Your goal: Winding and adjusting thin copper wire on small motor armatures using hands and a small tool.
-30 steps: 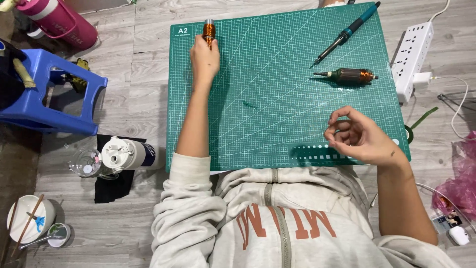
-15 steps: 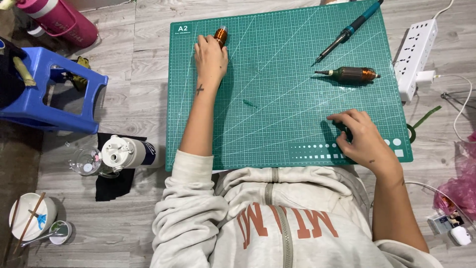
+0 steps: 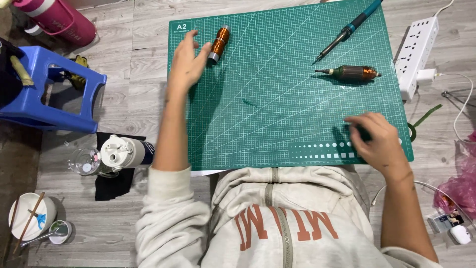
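Looking down from my head, I see a green cutting mat (image 3: 277, 99) lying on a grey wood-plank floor, with my pale hooded sweatshirt filling the bottom of the view.

My left hand (image 3: 186, 62) reaches to the far left corner of the mat. Its fingers are spread and loosely open, gripping nothing. The thumb side sits just beside a small copper-wound coil (image 3: 218, 42), which lies on the mat tilted slightly off upright; I cannot tell whether the thumb touches it.

My right hand (image 3: 377, 139) rests palm down at the near right edge of the mat, fingers curled over the surface. Something dark shows under the fingers, but I cannot tell what it is or whether I have hold of it.

Further out on the right of the mat lies a second copper-wound motor rotor (image 3: 351, 73), on its side, well apart from both hands. Beyond it a blue-handled soldering iron (image 3: 347, 32) lies diagonally.

Off the mat to the right is a white power strip (image 3: 416, 54). To the left stand a blue plastic stool (image 3: 44, 94), a pink bottle (image 3: 57, 20) and a white bottle (image 3: 124, 153). A white bowl with chopsticks (image 3: 27, 223) sits at the near left.
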